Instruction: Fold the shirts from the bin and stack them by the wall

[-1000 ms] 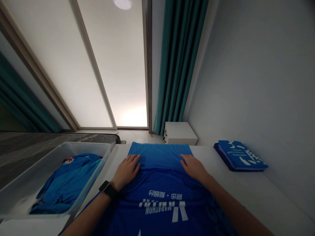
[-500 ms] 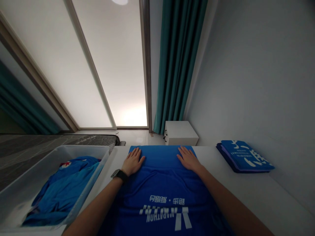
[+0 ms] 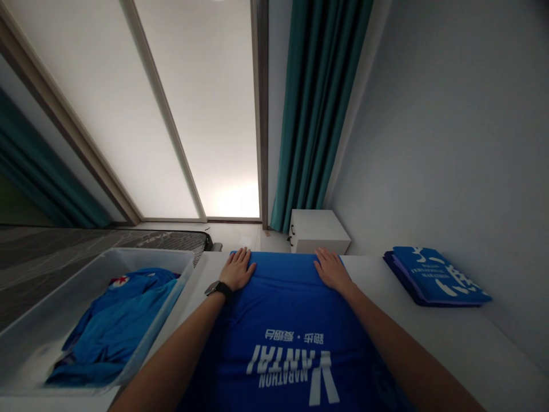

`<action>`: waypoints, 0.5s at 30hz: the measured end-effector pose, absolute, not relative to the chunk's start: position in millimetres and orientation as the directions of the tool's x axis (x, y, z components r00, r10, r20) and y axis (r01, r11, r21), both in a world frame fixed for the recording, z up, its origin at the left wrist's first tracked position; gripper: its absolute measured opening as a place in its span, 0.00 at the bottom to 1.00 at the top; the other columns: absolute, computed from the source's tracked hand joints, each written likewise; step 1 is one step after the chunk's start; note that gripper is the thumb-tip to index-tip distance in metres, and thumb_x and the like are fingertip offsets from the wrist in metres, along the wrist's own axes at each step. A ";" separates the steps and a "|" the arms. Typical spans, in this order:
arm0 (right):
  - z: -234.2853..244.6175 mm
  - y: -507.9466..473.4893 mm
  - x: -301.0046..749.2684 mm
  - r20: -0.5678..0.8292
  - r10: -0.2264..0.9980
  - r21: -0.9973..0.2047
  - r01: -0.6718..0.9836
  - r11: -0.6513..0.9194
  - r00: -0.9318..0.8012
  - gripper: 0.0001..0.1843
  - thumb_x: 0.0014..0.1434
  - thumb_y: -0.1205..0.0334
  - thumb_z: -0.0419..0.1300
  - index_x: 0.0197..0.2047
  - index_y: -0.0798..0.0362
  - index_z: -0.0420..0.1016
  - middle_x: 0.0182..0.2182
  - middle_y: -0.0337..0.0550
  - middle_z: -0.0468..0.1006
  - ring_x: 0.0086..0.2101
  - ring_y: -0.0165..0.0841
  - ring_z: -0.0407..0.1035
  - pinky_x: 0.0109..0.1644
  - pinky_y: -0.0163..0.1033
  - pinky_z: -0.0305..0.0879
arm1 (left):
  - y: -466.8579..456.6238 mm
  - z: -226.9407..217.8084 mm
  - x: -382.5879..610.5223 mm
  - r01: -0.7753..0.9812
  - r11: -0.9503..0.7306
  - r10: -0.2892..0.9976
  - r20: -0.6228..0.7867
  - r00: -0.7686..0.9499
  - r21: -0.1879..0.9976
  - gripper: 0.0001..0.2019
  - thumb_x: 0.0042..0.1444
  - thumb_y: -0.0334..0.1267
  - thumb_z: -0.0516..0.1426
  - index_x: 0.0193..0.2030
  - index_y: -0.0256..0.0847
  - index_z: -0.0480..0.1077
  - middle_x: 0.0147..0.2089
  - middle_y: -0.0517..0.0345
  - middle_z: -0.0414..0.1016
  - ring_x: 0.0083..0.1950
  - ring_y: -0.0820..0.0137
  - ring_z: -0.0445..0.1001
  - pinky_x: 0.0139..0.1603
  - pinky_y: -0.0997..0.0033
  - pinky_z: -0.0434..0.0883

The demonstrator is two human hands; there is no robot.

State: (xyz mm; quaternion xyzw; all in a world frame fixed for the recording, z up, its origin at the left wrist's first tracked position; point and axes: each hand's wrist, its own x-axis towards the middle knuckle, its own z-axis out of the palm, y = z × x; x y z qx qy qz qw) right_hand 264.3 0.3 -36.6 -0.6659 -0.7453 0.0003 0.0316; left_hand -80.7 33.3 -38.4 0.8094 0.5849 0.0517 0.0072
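A blue T-shirt [image 3: 283,309] with white marathon lettering, upside down from my side, lies spread on the white table [image 3: 369,274]. My left hand [image 3: 237,269], with a dark watch on its wrist, rests flat on the shirt's far left corner, fingers extended. On the far right corner my right hand [image 3: 333,269] lies flat too, its fingers stretched out. Neither hand grips the cloth. The shirt's near part runs out of view at the bottom.
To the left stands a clear plastic bin [image 3: 150,252] with crumpled blue clothes [image 3: 120,326]. Folded blue shirts [image 3: 437,277] are stacked on the table at right, by the wall. Beyond the table's far edge are a white cabinet [image 3: 319,229] and a teal curtain [image 3: 321,114].
Both hands have slid slightly toward the shirt's far edge. The wrinkles below them look smoother, and the lettering lies flatter. The whole view has shifted a little.
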 end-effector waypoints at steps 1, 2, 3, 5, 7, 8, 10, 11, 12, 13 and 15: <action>-35.0 -5.8 260.4 0.055 0.993 -0.035 0.994 0.102 -0.100 0.33 0.67 0.54 0.37 0.69 0.62 0.55 0.69 0.53 0.53 0.68 0.40 0.44 0.70 0.50 0.35 | 34.3 -38.5 -80.7 0.946 -0.316 0.948 0.075 0.310 0.073 0.31 0.67 0.51 0.40 0.71 0.35 0.52 0.73 0.48 0.49 0.74 0.61 0.47 0.72 0.57 0.45; -34.0 -13.4 256.0 0.057 0.994 -0.031 0.995 0.095 -0.093 0.33 0.67 0.54 0.38 0.69 0.62 0.55 0.69 0.54 0.53 0.67 0.41 0.45 0.70 0.50 0.35 | 35.0 -38.5 -80.8 0.946 -0.316 0.948 0.073 0.311 0.074 0.31 0.67 0.51 0.40 0.71 0.35 0.52 0.73 0.48 0.49 0.74 0.61 0.47 0.72 0.57 0.45; -33.7 -22.3 251.3 0.055 0.995 -0.030 0.996 0.084 -0.082 0.32 0.67 0.53 0.38 0.69 0.61 0.56 0.69 0.55 0.53 0.67 0.42 0.46 0.70 0.51 0.36 | 35.7 -38.3 -81.0 0.945 -0.318 0.947 0.070 0.313 0.074 0.31 0.67 0.51 0.40 0.71 0.34 0.52 0.73 0.48 0.49 0.74 0.61 0.47 0.72 0.57 0.45; -34.9 -41.2 241.9 0.048 0.996 -0.031 0.997 0.075 -0.073 0.33 0.67 0.52 0.39 0.68 0.60 0.57 0.68 0.55 0.56 0.66 0.43 0.48 0.69 0.52 0.36 | 37.2 -37.5 -81.4 0.945 -0.321 0.946 0.064 0.316 0.072 0.31 0.67 0.51 0.40 0.71 0.34 0.51 0.73 0.47 0.49 0.74 0.61 0.48 0.72 0.56 0.45; -37.6 -57.6 233.9 0.027 0.997 -0.048 0.996 0.080 -0.079 0.34 0.67 0.50 0.39 0.68 0.60 0.57 0.68 0.55 0.56 0.67 0.44 0.48 0.69 0.52 0.36 | 38.5 -35.9 -81.3 0.943 -0.326 0.945 0.064 0.322 0.066 0.31 0.67 0.51 0.40 0.71 0.34 0.52 0.73 0.47 0.50 0.74 0.61 0.48 0.72 0.55 0.46; -38.9 -63.7 230.9 0.021 0.997 -0.059 0.995 0.078 -0.077 0.35 0.67 0.49 0.38 0.69 0.61 0.56 0.68 0.55 0.54 0.67 0.44 0.46 0.70 0.52 0.36 | 38.6 -34.7 -80.9 0.943 -0.327 0.944 0.067 0.323 0.062 0.31 0.67 0.50 0.40 0.71 0.34 0.52 0.73 0.47 0.50 0.74 0.61 0.48 0.71 0.55 0.46; -40.6 -70.4 227.2 0.011 0.998 -0.077 0.995 0.070 -0.069 0.36 0.68 0.47 0.37 0.71 0.60 0.52 0.70 0.54 0.49 0.68 0.43 0.41 0.70 0.51 0.35 | 36.7 -31.8 -79.3 0.944 -0.325 0.943 0.089 0.320 0.050 0.30 0.67 0.48 0.40 0.70 0.34 0.53 0.73 0.47 0.51 0.74 0.61 0.48 0.72 0.56 0.46; -40.9 -71.3 226.5 0.010 0.998 -0.082 0.994 0.067 -0.067 0.37 0.68 0.46 0.36 0.71 0.60 0.50 0.70 0.53 0.47 0.69 0.42 0.39 0.70 0.51 0.34 | 33.9 -30.0 -78.2 0.945 -0.325 0.941 0.112 0.318 0.045 0.29 0.67 0.47 0.41 0.70 0.34 0.54 0.73 0.47 0.51 0.74 0.61 0.48 0.72 0.56 0.46; -41.0 -70.9 226.4 0.007 0.998 -0.084 0.994 0.066 -0.066 0.37 0.68 0.46 0.35 0.72 0.60 0.49 0.71 0.52 0.46 0.69 0.41 0.38 0.70 0.51 0.33 | 29.6 -28.3 -77.0 0.944 -0.327 0.938 0.136 0.319 0.042 0.29 0.67 0.46 0.41 0.69 0.33 0.55 0.72 0.46 0.52 0.73 0.61 0.49 0.72 0.57 0.45; -41.1 -69.4 226.6 0.005 0.998 -0.083 0.994 0.064 -0.064 0.37 0.68 0.45 0.34 0.72 0.60 0.48 0.71 0.52 0.45 0.69 0.40 0.37 0.71 0.51 0.32 | 23.7 -26.6 -76.0 0.942 -0.334 0.933 0.156 0.324 0.042 0.28 0.67 0.46 0.42 0.69 0.33 0.56 0.72 0.46 0.53 0.73 0.61 0.49 0.72 0.57 0.45; -41.3 -64.6 227.9 -0.002 0.998 -0.079 0.995 0.057 -0.057 0.38 0.68 0.45 0.34 0.72 0.60 0.47 0.71 0.52 0.44 0.69 0.40 0.36 0.71 0.51 0.32 | 7.6 -24.4 -74.9 0.930 -0.363 0.921 0.175 0.349 0.055 0.29 0.66 0.46 0.43 0.69 0.31 0.56 0.72 0.45 0.53 0.73 0.61 0.50 0.72 0.59 0.48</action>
